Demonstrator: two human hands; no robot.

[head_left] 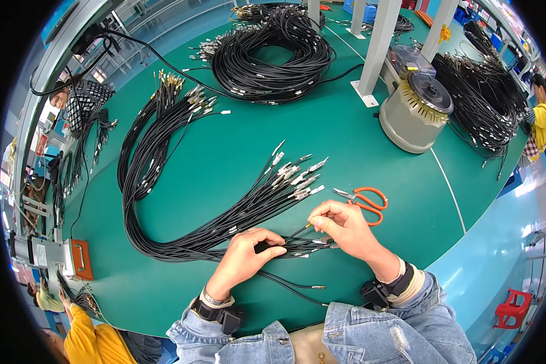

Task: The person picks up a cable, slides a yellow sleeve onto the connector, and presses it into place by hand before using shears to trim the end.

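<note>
A long bundle of black cables point(164, 244) curves in a U across the green table, its metal-tipped ends with white tags fanned out toward the middle. My left hand point(244, 258) is closed around several cables near their ends. Between the thumb and forefinger of my right hand point(341, 225) is the end of one black cable point(297, 231), with a small yellowish spot at the fingertips. The tip itself is hidden by the fingers. Just beyond my right hand lie scissors with orange handles point(370, 203), blades apart. Two loose cable ends point(291, 285) lie on the near side of my left hand.
Large coils of black cable point(273, 60) rest at the far side, with another heap point(476, 100) at far right. Grey metal posts point(377, 54) stand beside a round grey machine point(411, 118). An orange-fronted box point(80, 259) sits at the left edge. Other people are around the table.
</note>
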